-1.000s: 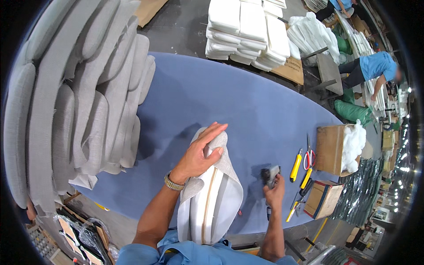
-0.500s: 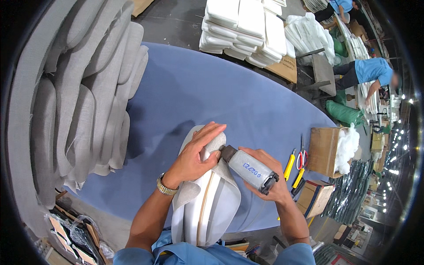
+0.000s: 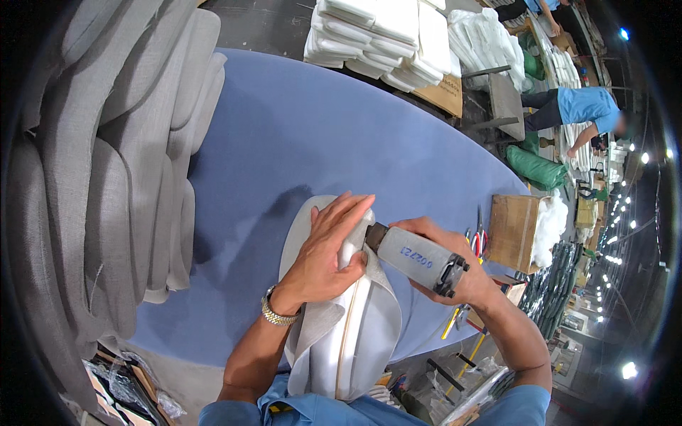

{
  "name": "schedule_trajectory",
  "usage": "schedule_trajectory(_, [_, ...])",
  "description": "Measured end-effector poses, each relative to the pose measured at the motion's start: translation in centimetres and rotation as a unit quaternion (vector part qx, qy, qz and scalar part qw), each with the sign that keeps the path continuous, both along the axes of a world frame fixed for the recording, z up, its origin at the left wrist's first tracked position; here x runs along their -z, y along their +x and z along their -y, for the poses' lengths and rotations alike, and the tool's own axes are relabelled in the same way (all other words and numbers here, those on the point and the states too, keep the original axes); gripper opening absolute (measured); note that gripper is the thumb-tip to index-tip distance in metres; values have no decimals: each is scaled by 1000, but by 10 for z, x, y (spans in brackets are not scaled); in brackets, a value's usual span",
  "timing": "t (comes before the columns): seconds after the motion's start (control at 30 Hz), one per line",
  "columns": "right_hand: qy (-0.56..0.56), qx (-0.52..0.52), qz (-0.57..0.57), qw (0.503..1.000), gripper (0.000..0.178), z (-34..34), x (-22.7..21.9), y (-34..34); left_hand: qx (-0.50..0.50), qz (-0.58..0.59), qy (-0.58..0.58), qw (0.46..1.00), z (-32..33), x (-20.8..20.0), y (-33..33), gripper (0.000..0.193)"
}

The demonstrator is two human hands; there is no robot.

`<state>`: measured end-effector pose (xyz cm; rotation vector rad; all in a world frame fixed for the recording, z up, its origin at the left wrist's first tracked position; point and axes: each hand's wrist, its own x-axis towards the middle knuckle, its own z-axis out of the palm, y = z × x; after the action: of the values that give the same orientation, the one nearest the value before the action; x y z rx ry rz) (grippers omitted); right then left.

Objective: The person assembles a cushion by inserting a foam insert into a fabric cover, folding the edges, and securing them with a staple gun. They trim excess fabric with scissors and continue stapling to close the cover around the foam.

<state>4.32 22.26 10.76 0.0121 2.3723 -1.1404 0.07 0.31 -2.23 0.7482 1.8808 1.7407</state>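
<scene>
My left hand (image 3: 328,257) lies over the upper end of a long padded piece (image 3: 348,319) with a white inner side and a thin tan strip along its middle. Its thumb presses the folded edge of the grey cover fabric (image 3: 311,328) while the other fingers lie over the far side. In my right hand (image 3: 465,273) is a grey staple gun (image 3: 415,257), its dark nose against the fabric edge beside my left thumb. That nose hides the exact contact spot. The piece stands tilted, its lower end against my body.
A blue-covered table (image 3: 249,128) lies under the work. Grey upholstered pieces (image 3: 114,184) are stacked at left, white pads (image 3: 369,35) beyond the far edge. At right are scissors (image 3: 479,238) and a cardboard box (image 3: 513,231) with white stuffing. A co-worker (image 3: 586,113) bends farther off.
The view has shifted and turned a little. The piece and both hands appear slightly farther right. The staple gun's nose has moved a little along the edge, and my right elbow has swung outward.
</scene>
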Motion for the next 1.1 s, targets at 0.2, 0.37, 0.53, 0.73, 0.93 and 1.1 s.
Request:
schedule_trajectory(0.2, [7, -7, -19, 1000, 74, 1, 5, -4, -10, 9, 14, 1000, 2, 2, 0, 91])
schedule_trajectory(0.37, [27, -18, -22, 999, 73, 4, 1, -10, -21, 8, 38, 999, 0, 8, -2, 94])
schedule_trajectory(0.53, [33, -26, -60, 997, 71, 0, 5, -1, -20, 18, 41, 999, -3, 3, 1, 93])
schedule_trajectory(0.73, [21, 27, -132, 991, 62, -8, 28, 22, 32, 13, 12, 999, -5, 6, -2, 89])
schedule_trajectory(0.93, [-11, 206, -169, 964, 52, -3, 25, 105, 28, 38, -57, 997, 13, -19, -19, 61])
schedule_trajectory(1.1, [181, 353, -50, 917, 67, -19, 126, 205, -72, -177, -342, 920, -45, -33, -7, 87])
